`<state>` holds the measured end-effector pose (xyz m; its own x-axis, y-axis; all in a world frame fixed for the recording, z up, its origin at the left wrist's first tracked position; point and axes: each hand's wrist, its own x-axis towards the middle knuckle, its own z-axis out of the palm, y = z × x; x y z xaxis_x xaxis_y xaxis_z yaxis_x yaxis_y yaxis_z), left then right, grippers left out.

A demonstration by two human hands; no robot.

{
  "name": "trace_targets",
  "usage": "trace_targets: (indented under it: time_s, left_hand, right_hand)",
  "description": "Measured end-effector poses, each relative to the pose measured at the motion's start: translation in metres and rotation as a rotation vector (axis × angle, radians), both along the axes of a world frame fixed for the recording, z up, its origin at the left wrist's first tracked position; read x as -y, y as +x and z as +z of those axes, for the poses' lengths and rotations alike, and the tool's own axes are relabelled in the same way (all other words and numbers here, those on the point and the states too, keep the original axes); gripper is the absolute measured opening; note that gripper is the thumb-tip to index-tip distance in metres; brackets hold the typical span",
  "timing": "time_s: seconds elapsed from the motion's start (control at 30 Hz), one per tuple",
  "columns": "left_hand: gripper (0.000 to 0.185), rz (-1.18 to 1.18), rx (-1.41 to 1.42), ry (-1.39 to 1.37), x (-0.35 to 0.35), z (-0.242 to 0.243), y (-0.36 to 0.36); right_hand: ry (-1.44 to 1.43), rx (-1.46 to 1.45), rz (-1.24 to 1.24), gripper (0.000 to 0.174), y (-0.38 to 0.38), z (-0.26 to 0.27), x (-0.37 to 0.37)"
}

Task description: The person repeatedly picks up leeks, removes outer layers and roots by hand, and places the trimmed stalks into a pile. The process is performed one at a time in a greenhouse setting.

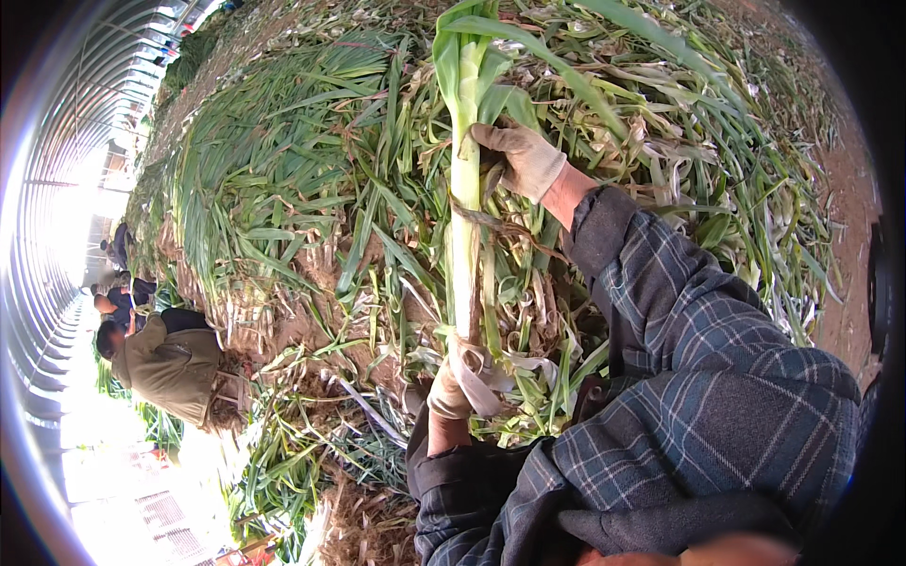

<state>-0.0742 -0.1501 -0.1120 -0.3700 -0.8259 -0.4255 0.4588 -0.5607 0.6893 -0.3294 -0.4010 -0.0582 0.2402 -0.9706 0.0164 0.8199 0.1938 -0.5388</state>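
Observation:
A thick leek-like stalk (465,177), pale below with broad green leaves, spans the upper middle of the head view. My right hand (520,157), in a pale work glove, grips it just below the leaves, its fingers bent against the stalk. A brown withered leaf (499,223) hangs loose from the stalk below that hand. At the stalk's lower end my left hand (453,389), also gloved, is closed around the base. White peeled outer layers (473,382) hang over this glove and partly hide its fingers and the root end.
Green-leaved stalks (283,148) lie heaped beside me. Stripped leaves (708,134) cover the ground at the upper right. More leaves and a root pile (364,523) lie below. A person in a brown coat (170,361) sits on a low stool (232,390), with other people beyond, inside an arched-frame shelter.

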Motion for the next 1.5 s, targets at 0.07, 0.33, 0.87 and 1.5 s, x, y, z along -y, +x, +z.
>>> trace_targets:
  time_s: [0.07,0.33,0.87,1.5]
  left_hand:
    - [0.06,0.006,0.064,-0.031,0.0,-0.001,-0.001]
    - [0.058,0.071,0.247,-0.038,-0.002,-0.007,0.015]
    - [0.016,0.354,0.774,-0.123,0.021,0.021,0.009]
    - [0.04,-0.285,1.535,-0.257,0.027,0.034,-0.012]
  right_hand:
    - [-0.047,0.011,-0.024,0.028,-0.002,0.003,-0.002]
    - [-0.385,-0.708,-0.255,0.017,-0.004,0.005,-0.002]
    - [-0.416,-1.716,0.735,0.025,0.046,-0.005,-0.049]
    - [-0.151,-0.288,0.216,0.061,-0.011,-0.001,-0.002]
